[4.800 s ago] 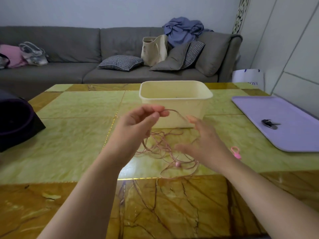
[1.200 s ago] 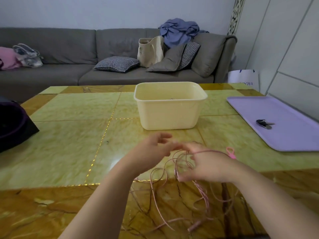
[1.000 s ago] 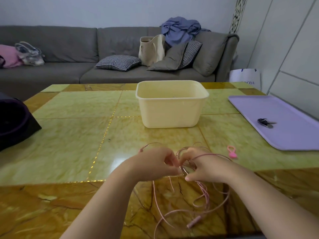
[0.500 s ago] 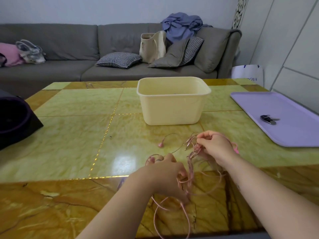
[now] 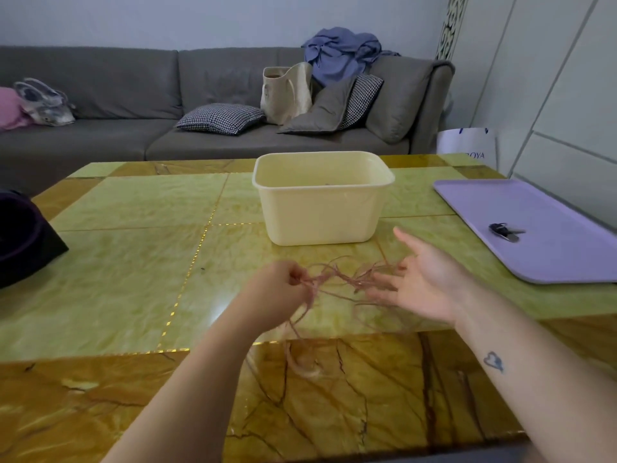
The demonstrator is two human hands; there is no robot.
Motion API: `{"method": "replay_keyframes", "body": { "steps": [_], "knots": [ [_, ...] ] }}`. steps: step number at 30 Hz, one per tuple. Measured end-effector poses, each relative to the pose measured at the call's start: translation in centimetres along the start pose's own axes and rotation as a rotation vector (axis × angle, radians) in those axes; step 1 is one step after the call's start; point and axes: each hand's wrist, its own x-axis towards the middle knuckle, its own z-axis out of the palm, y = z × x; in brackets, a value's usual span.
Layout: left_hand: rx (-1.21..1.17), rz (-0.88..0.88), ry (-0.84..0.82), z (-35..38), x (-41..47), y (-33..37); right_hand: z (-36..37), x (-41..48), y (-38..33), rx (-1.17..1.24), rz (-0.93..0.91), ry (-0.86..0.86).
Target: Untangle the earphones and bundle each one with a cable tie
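Observation:
A tangle of thin pink earphone cables (image 5: pixel 337 279) hangs in the air above the yellow-green marble table (image 5: pixel 133 262), stretched between my two hands. My left hand (image 5: pixel 283 289) pinches a bunch of the strands, and loops drop from it down to the table near the front (image 5: pixel 303 365). My right hand (image 5: pixel 424 282) is spread palm up with straight fingers, and several strands run over its fingertips. The pink cable tie seen earlier is hidden behind my right hand.
A cream plastic tub (image 5: pixel 322 198) stands just behind the cables. A lilac tray (image 5: pixel 551 255) with a set of keys (image 5: pixel 504 230) lies at the right. A dark bag (image 5: pixel 23 242) sits at the left table edge. A grey sofa (image 5: pixel 133 105) with cushions runs behind.
My hands have risen and moved apart, pulling the tangle wider. My right hand went from gripping the cables to fingers spread straight, palm up. My left hand still pinches the strands.

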Motion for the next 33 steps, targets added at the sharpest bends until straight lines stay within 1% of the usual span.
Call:
{"method": "replay_keyframes", "body": {
  "steps": [2,5,6,7,9,12,14,17,19,21,23,26,29,31,32,33],
  "knots": [
    [-0.165,0.014,0.099,-0.9,-0.1,0.2,0.1,-0.3,0.0,-0.333,-0.027,-0.062],
    [-0.318,0.007,0.173,-1.8,-0.3,0.5,0.3,-0.9,0.2,-1.005,-0.113,-0.025],
    [-0.350,0.002,0.188,-2.0,-0.4,0.5,0.4,-1.0,0.2,-1.190,-0.124,-0.013],
    [-0.365,0.000,0.198,-2.1,-0.4,0.5,0.5,-1.3,0.2,-1.327,-0.128,-0.010],
    [-0.342,0.008,0.203,-2.1,-0.6,0.7,0.9,-1.9,0.0,-1.480,-0.125,-0.011],
    [-0.241,0.038,0.221,-2.0,-0.9,1.3,1.1,-3.0,-0.8,-1.572,-0.104,0.047],
    [-0.181,0.052,0.230,-2.0,-0.9,1.6,1.0,-3.8,-1.5,-1.616,-0.144,0.121],
    [-0.171,0.050,0.194,-1.8,-0.6,1.8,0.4,-4.0,-2.7,-1.605,-0.323,0.249],
    [-0.227,0.021,0.161,-1.5,-0.5,2.0,0.0,-3.6,-3.1,-1.519,-0.441,0.285],
    [-0.385,-0.020,0.110,-1.1,-0.4,2.2,0.0,-2.9,-2.8,-1.475,-0.447,0.237],
    [-0.502,-0.071,0.069,-0.7,-0.2,2.2,0.1,-2.1,-1.7,-1.527,-0.332,0.156],
    [-0.465,-0.092,0.078,-0.1,0.1,2.1,0.3,-1.6,-0.6,-1.639,-0.194,0.082],
    [-0.375,-0.071,0.139,0.3,0.3,2.2,0.5,-2.6,-0.9,-1.691,-0.126,0.095],
    [-0.321,-0.050,0.177,0.4,0.2,2.4,0.5,-3.2,-1.3,-1.637,-0.138,0.093],
    [-0.314,-0.042,0.184,0.4,0.1,2.5,0.6,-3.3,-1.4,-1.572,-0.203,0.086],
    [-0.316,-0.038,0.184,0.4,0.1,2.5,0.8,-3.2,-1.5,-1.468,-0.311,0.089]
  ]
}}
